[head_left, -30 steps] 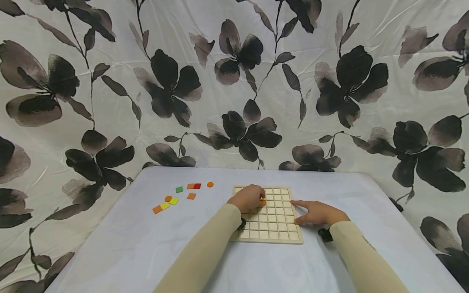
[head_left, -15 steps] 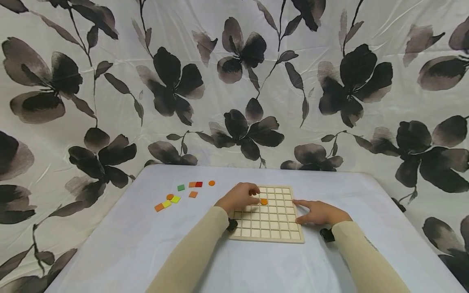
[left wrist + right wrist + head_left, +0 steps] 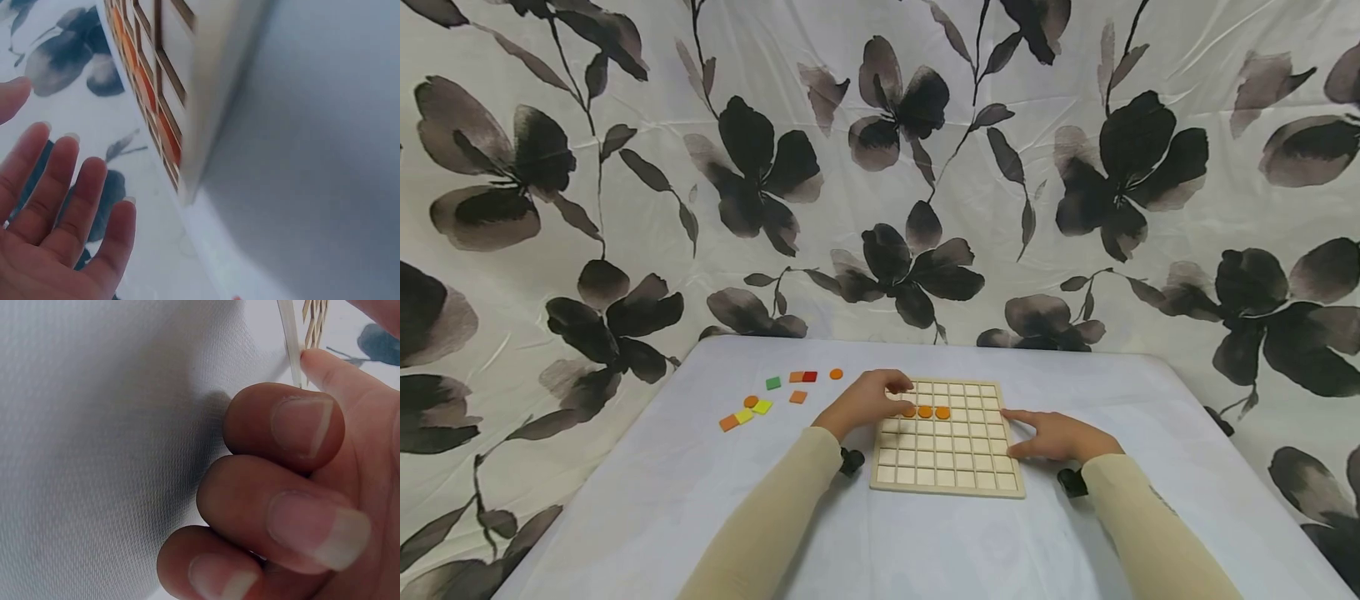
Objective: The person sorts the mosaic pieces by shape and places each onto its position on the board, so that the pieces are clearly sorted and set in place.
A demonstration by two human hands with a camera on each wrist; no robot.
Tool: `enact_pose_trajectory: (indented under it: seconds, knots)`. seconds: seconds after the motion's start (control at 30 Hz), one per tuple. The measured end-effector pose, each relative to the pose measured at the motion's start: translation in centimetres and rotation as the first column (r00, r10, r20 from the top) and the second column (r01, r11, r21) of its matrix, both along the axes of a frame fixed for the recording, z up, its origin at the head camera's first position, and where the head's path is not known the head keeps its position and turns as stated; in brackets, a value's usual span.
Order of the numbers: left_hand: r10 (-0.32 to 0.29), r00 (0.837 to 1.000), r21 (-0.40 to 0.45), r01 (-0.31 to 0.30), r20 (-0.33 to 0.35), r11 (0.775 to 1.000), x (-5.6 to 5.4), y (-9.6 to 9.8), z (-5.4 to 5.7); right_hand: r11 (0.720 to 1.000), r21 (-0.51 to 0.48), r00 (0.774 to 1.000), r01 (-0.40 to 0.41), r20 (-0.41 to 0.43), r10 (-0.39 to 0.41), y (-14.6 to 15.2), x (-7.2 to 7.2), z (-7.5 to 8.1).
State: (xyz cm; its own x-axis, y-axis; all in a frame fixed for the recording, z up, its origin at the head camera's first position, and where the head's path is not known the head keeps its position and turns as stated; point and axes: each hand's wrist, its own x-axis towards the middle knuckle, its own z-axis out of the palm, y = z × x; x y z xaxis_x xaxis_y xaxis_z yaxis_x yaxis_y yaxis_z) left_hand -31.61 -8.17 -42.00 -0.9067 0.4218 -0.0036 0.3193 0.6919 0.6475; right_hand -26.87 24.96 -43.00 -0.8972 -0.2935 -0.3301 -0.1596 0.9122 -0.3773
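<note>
A square wooden grid board [image 3: 947, 481] lies on the table. Orange discs [image 3: 942, 412] sit in a row of its cells; the left wrist view shows several discs [image 3: 145, 87] side by side. My left hand [image 3: 861, 402] hovers at the board's left edge, thumb near the leftmost disc seen from the head. Its fingers [image 3: 81, 200] are spread, with nothing between them in the left wrist view. My right hand [image 3: 1060, 435] rests at the board's right edge, index finger and thumb touching the rim. Its other fingers [image 3: 294, 512] are bent beneath the palm.
Loose pieces lie on the white table [image 3: 647, 500] left of the board: a green square [image 3: 773, 383], a red square [image 3: 810, 377], orange squares [image 3: 798, 397], yellow squares [image 3: 762, 407] and orange discs [image 3: 837, 374]. A floral cloth [image 3: 880, 192] hangs behind.
My left hand has moved left across the board, and more orange discs in the row have come into view. The right hand stays at the right edge.
</note>
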Motion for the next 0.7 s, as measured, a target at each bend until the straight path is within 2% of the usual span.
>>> enact_pose_trajectory:
  seconds: [0.2,0.37,0.7]
  knots:
    - [0.048,0.998,-0.015,-0.049,-0.036,0.999,0.2,-1.9,0.2,1.000,0.007,1.000,0.006,0.005,-0.006,0.2,0.0,0.2]
    - [0.087,0.994,-0.036,-0.089,-0.071,0.995,0.1,-3.7,0.0,1.000,0.000,1.000,0.000,0.006,0.000,0.3,0.0,0.2]
    - [0.148,0.985,-0.067,-0.153,-0.084,0.986,0.1,-7.9,-0.3,1.000,-0.018,1.000,0.003,0.010,-0.003,0.2,0.2,0.0]
